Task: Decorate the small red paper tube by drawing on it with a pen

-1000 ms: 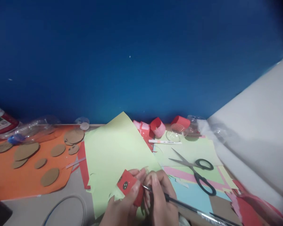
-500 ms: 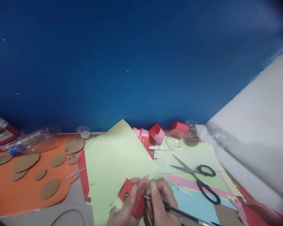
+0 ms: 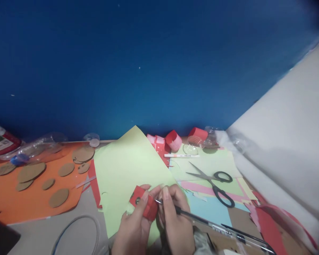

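Note:
My left hand (image 3: 131, 225) is closed around a small folded red paper box (image 3: 151, 209), thumb on top. Round black marks with light spots show on the box's far left side. A pen (image 3: 195, 216) with a black grip and clear barrel is pinched in my right hand (image 3: 177, 216). Its metal tip points left at the box, at or very close to the red paper; contact cannot be made out. Both hands are over the near part of a pale green sheet (image 3: 127, 166), fingers almost meeting.
Black-handled scissors (image 3: 214, 184) lie spread on coloured paper at right, near a white marker (image 3: 182, 156). Red and pink paper rings (image 3: 173, 141) stand by the blue wall (image 3: 149, 71). Several cardboard discs (image 3: 59, 197) rest on orange paper (image 3: 39, 209). A dark object (image 3: 2, 237) sits at lower left.
The view has tipped down a little, so the table and hands appear higher. More of the pen and right sleeve shows. Both hands keep hold of the box and pen.

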`<state>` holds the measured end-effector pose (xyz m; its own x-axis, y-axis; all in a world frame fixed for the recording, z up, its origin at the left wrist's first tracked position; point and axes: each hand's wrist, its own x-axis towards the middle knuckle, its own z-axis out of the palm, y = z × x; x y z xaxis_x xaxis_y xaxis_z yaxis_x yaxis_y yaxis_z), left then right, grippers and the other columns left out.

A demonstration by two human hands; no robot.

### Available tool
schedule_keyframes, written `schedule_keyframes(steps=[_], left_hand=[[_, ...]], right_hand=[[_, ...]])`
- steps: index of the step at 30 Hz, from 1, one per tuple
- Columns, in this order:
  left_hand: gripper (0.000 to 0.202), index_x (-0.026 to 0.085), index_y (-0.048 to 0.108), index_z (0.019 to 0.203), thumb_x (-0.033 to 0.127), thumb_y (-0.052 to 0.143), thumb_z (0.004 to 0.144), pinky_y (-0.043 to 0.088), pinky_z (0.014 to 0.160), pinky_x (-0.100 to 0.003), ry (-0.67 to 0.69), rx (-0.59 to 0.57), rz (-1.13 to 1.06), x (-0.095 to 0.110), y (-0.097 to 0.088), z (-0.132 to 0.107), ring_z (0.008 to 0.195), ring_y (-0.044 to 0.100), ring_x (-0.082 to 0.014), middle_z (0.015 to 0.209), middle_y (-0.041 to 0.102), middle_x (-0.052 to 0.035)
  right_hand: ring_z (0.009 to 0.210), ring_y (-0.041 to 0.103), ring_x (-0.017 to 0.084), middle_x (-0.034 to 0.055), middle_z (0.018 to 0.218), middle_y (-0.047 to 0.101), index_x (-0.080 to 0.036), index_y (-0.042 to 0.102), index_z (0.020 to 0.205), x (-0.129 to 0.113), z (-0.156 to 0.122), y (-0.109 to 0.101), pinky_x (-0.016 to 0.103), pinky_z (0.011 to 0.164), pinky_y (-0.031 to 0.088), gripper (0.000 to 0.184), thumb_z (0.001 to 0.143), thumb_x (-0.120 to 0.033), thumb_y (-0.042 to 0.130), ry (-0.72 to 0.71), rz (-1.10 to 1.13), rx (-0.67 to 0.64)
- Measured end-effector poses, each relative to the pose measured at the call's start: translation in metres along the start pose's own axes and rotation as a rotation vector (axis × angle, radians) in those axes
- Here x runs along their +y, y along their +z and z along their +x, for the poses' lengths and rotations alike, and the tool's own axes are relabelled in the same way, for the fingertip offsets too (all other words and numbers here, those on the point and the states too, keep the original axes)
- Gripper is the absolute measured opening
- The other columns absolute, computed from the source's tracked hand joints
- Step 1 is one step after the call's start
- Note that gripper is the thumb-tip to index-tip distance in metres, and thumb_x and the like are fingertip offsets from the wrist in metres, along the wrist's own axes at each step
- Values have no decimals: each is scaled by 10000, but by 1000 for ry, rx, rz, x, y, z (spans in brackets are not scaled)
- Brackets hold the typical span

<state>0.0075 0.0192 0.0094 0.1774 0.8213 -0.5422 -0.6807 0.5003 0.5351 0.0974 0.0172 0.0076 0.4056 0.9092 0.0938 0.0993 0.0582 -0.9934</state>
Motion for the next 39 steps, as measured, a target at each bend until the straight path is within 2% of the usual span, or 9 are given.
schedule_keyframes(steps=[3,4,5,6,9,15,21,29,39], left_hand=[[216,280,723,1063,300,644,863,293,1187,-363,56,14,216,6,0,-10,1386,430,-225,1271,682,-19],[246,265,737,1049,230,711,807,203,1212,-300,67,18,249,8,-1,-13,1436,342,-211,1331,642,-4],[278,260,750,1037,187,747,768,111,1218,-248,112,34,307,8,-2,-15,1462,282,-199,1372,609,11],[283,269,748,1053,202,737,778,84,1223,-275,203,56,499,8,-4,-16,1452,306,-217,1382,601,12],[349,312,705,1148,196,665,821,120,1226,-396,411,113,911,5,-10,-14,1391,419,-259,1413,567,22],[432,275,629,1261,144,521,862,294,1160,-529,446,62,1143,-1,-15,-8,1311,516,-313,1444,520,-17],[467,318,596,1300,138,493,881,409,1110,-466,396,-14,1085,3,-12,-12,1335,487,-304,1487,455,14],[370,306,670,1220,308,405,962,40,1238,-443,449,-150,956,3,-9,-14,1432,306,-224,1434,500,61],[361,305,705,1170,367,417,961,205,1212,-456,498,-196,899,3,-8,-15,1435,284,-245,1403,555,35]], right_hand=[[459,385,115,-50,523,449,-217,537,671,1,0,-3,233,464,361,329,934,-415,517,-11,-61,-65],[495,415,118,-38,559,484,-213,524,662,1,0,-4,232,492,376,336,930,-414,523,-22,-78,-86],[510,425,118,-31,586,511,-210,537,678,2,1,-4,233,508,383,325,931,-414,521,-18,-86,-100],[499,418,114,-32,589,519,-208,554,704,2,2,-5,234,509,385,313,935,-415,512,8,-81,-117],[429,345,98,-61,518,467,-210,559,723,3,4,-4,231,473,367,306,941,-414,496,61,-29,-132],[486,389,94,-23,656,575,-206,557,725,5,5,-3,226,485,366,298,947,-397,498,25,-2,-133],[442,339,90,-70,511,436,-211,545,730,8,2,-4,226,457,319,305,956,-410,493,54,-18,-123],[428,327,82,-75,504,418,-210,548,757,12,2,-6,224,435,292,290,962,-407,493,74,13,-161],[423,327,83,-76,497,404,-213,536,755,11,2,-7,227,431,293,284,958,-409,498,64,-3,-150]])
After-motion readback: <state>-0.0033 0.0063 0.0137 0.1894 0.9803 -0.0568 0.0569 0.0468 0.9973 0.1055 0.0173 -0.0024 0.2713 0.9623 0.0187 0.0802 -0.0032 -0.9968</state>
